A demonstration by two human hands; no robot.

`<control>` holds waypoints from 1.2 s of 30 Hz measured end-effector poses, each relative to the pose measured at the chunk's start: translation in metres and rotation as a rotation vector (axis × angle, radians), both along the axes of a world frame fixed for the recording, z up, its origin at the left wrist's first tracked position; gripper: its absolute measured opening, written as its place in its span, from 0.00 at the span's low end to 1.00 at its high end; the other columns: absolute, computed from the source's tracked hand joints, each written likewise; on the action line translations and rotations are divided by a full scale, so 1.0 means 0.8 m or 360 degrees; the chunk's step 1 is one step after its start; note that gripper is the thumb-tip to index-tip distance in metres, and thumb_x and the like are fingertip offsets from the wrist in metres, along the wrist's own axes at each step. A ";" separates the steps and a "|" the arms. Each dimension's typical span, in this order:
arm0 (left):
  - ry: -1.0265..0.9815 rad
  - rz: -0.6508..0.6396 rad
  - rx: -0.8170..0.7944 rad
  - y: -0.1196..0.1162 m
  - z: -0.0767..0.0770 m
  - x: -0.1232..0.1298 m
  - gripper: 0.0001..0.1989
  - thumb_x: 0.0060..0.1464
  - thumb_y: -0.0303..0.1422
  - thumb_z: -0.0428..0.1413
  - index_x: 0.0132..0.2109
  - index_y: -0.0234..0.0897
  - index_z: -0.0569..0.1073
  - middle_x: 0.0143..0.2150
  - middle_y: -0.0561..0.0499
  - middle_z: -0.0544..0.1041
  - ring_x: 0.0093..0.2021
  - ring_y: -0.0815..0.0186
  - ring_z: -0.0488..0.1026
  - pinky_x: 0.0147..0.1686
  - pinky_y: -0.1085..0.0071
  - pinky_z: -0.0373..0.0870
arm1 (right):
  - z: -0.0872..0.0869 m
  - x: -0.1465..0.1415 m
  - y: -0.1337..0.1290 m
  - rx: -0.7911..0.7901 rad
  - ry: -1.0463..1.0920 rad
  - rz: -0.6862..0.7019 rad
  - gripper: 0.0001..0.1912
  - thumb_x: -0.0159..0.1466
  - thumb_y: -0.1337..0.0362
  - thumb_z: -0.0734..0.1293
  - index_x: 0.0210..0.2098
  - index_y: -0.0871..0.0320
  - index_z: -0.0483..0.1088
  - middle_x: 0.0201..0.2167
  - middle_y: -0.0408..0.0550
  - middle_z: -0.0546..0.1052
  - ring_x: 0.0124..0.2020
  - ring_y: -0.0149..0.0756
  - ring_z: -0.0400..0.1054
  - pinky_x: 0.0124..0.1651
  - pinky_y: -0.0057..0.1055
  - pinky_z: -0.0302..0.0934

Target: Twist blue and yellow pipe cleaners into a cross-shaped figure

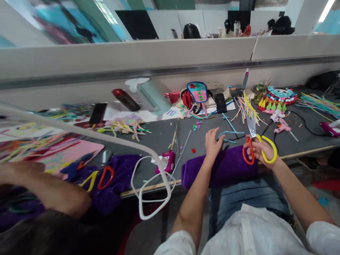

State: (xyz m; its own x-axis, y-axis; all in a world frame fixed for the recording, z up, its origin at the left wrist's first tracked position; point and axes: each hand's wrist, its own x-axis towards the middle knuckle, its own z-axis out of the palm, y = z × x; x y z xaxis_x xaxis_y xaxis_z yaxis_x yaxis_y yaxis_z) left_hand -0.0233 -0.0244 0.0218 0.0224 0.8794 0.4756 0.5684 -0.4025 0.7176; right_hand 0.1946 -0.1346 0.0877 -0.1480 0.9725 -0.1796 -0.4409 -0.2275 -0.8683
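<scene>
My right hand (261, 150) grips large scissors (251, 128) with one red and one yellow handle loop, the metal blades pointing away from me. Over the dark tabletop, my left hand (212, 141) has its thumb and fingers apart. A bent light-blue pipe cleaner (231, 132) lies by its thumb and index finger; whether they touch it I cannot tell. Other blue pieces (228, 122) lie just beyond. Beneath my forearms, a folded purple cloth (228, 168) runs along the table edge.
Left of me are a magenta glue gun (167, 161), a white curved stand (155, 212) and a co-worker's arm (47, 187) beside a second pair of scissors (106, 177). A pink glue gun (283, 126), a phone (220, 102) and bundled pipe cleaners (245, 108) lie ahead and right.
</scene>
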 end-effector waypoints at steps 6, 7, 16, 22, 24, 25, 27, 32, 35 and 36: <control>-0.0175 -0.0176 -0.0275 0.025 -0.024 0.005 0.18 0.54 0.39 0.57 0.50 0.38 0.73 0.45 0.44 0.77 0.46 0.60 0.73 0.48 0.65 0.66 | -0.007 0.010 -0.025 -0.0344 -0.0306 0.0224 0.24 0.62 0.44 0.60 0.49 0.54 0.64 0.27 0.44 0.75 0.16 0.28 0.64 0.15 0.24 0.61; -0.0210 -0.0160 -0.0288 0.026 -0.026 0.005 0.18 0.53 0.40 0.57 0.50 0.38 0.73 0.45 0.44 0.77 0.45 0.61 0.74 0.48 0.66 0.67 | -0.010 0.009 -0.027 -0.0375 -0.0341 0.0237 0.24 0.62 0.44 0.60 0.49 0.54 0.64 0.28 0.45 0.75 0.16 0.28 0.64 0.15 0.24 0.61; -0.0322 -0.0168 -0.0279 0.016 -0.023 -0.006 0.11 0.55 0.39 0.55 0.41 0.38 0.74 0.39 0.47 0.78 0.40 0.64 0.74 0.44 0.68 0.67 | -0.007 -0.013 -0.016 -0.0592 -0.0442 0.0430 0.28 0.59 0.40 0.62 0.48 0.55 0.66 0.31 0.48 0.77 0.18 0.28 0.67 0.18 0.25 0.65; -0.0352 -0.0183 -0.0267 0.014 -0.016 -0.003 0.09 0.56 0.38 0.54 0.36 0.38 0.75 0.36 0.49 0.77 0.37 0.65 0.73 0.43 0.70 0.66 | -0.010 -0.022 0.015 -0.0608 -0.0654 0.0522 0.27 0.59 0.38 0.60 0.39 0.56 0.70 0.19 0.43 0.74 0.13 0.26 0.62 0.14 0.22 0.59; -0.0379 -0.0189 -0.0263 0.012 -0.014 -0.003 0.09 0.56 0.38 0.54 0.35 0.38 0.75 0.34 0.49 0.77 0.36 0.65 0.72 0.41 0.71 0.66 | -0.010 -0.026 0.029 -0.0602 -0.0744 0.0551 0.30 0.58 0.36 0.59 0.34 0.58 0.71 0.17 0.43 0.71 0.13 0.27 0.62 0.13 0.22 0.59; -0.0394 -0.0194 -0.0264 0.011 -0.014 -0.003 0.09 0.56 0.38 0.54 0.35 0.38 0.75 0.34 0.49 0.77 0.35 0.66 0.72 0.40 0.71 0.66 | -0.008 -0.028 0.037 -0.0605 -0.0791 0.0565 0.31 0.58 0.35 0.59 0.32 0.59 0.71 0.16 0.44 0.71 0.13 0.27 0.62 0.13 0.23 0.58; -0.0427 -0.0213 -0.0280 0.009 -0.014 -0.004 0.10 0.56 0.38 0.53 0.34 0.37 0.74 0.31 0.50 0.76 0.33 0.67 0.71 0.38 0.72 0.66 | -0.004 -0.032 0.051 -0.0608 -0.0848 0.0576 0.32 0.58 0.35 0.58 0.31 0.59 0.71 0.16 0.45 0.71 0.13 0.28 0.63 0.13 0.23 0.59; -0.0463 -0.0289 -0.0292 0.004 -0.014 -0.005 0.10 0.57 0.37 0.52 0.33 0.36 0.73 0.28 0.51 0.74 0.30 0.68 0.70 0.34 0.73 0.65 | 0.006 -0.040 0.078 -0.0558 -0.0911 0.0635 0.31 0.60 0.37 0.56 0.33 0.60 0.68 0.17 0.43 0.71 0.15 0.26 0.64 0.18 0.21 0.63; -0.0474 -0.0325 -0.0252 0.002 -0.014 -0.005 0.09 0.58 0.36 0.52 0.34 0.36 0.74 0.29 0.51 0.74 0.31 0.68 0.70 0.35 0.73 0.65 | 0.006 -0.042 0.086 -0.0547 -0.0917 0.0667 0.30 0.61 0.37 0.55 0.33 0.60 0.68 0.17 0.43 0.70 0.16 0.26 0.65 0.19 0.21 0.64; -0.0473 -0.0336 -0.0241 0.002 -0.014 -0.005 0.09 0.58 0.35 0.52 0.34 0.37 0.74 0.29 0.51 0.74 0.31 0.67 0.71 0.35 0.73 0.65 | 0.005 -0.042 0.087 -0.0547 -0.0915 0.0670 0.30 0.61 0.38 0.55 0.33 0.59 0.68 0.17 0.43 0.70 0.16 0.27 0.64 0.18 0.22 0.64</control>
